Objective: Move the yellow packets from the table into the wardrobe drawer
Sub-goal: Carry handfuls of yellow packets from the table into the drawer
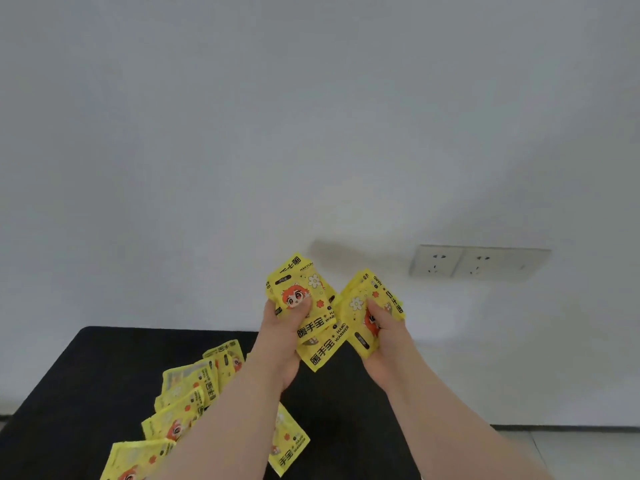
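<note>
Yellow packets, hand-warmer sachets, in three lots. Head view only.

Left lot (304, 306): several sachets fanned, raised clear above table; pinched in left hand (282, 336), thumb pressed across the printed cartoon face, fingers behind. Fanned probably because gathered one by one, not squared.

Right lot (363, 306): smaller fan, clamped in right hand (386, 336), thumb on front. Near edge touching or overlapping the left lot; likely brought together for merging into one carry.

Remaining lot (188, 393): loose overlapping row flat on black table (104, 368), left and near; one more sachet (289, 441) near centre, partly hidden under left forearm. Not yet collected.

Wall socket plate (479, 261), far right, unrelated.

Wardrobe drawer: not in view. Transfer judged barely begun.
</note>
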